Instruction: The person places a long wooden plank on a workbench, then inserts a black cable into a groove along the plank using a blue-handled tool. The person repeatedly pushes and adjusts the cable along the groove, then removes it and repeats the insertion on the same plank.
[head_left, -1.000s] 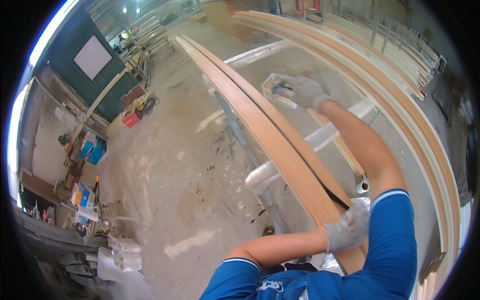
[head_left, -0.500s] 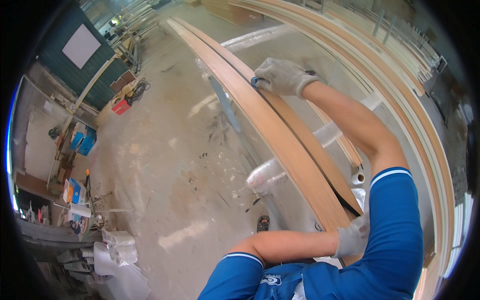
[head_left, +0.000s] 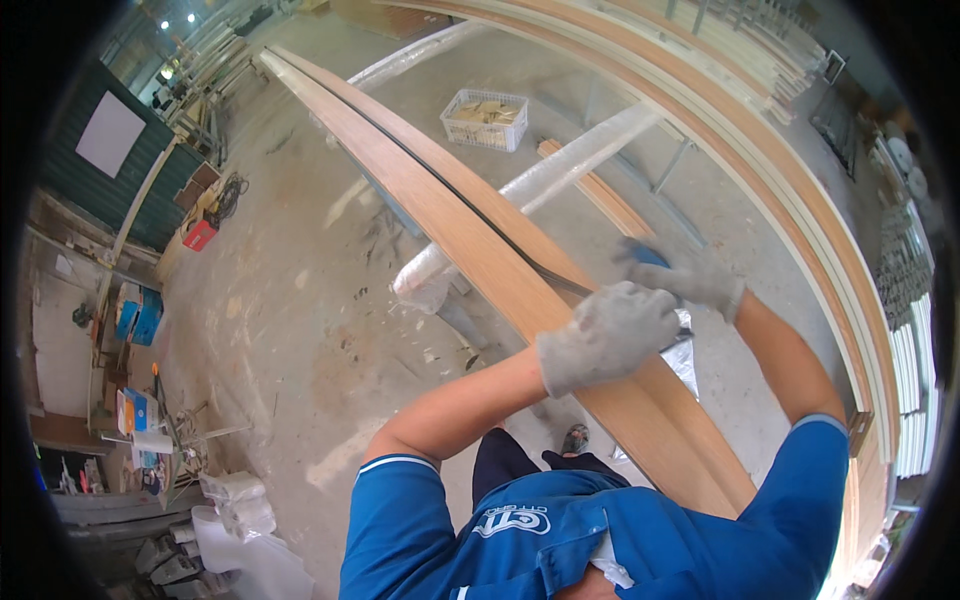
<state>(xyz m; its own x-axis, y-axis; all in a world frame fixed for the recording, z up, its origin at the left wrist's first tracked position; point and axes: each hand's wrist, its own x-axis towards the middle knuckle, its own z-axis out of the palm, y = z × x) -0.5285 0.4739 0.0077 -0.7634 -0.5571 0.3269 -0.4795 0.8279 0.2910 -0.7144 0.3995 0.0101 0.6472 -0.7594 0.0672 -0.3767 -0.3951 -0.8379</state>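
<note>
Clenching the dark strip [head_left: 545,272], my gloved left grip [head_left: 612,335] sits above the wooden boards [head_left: 510,280]. Just beside it is my gloved right grip [head_left: 700,285], with a blue thing [head_left: 648,255] at its fingers; blur hides the details, so I cannot tell whether they close on it. Near my left grip the strip rises off the wood; farther along, it lies lengthwise between the two boards. A plastic-wrapped bar [head_left: 575,155] crosses beneath them. Beyond, a white basket [head_left: 485,133] of pale pieces stands on the floor [head_left: 385,70].
</note>
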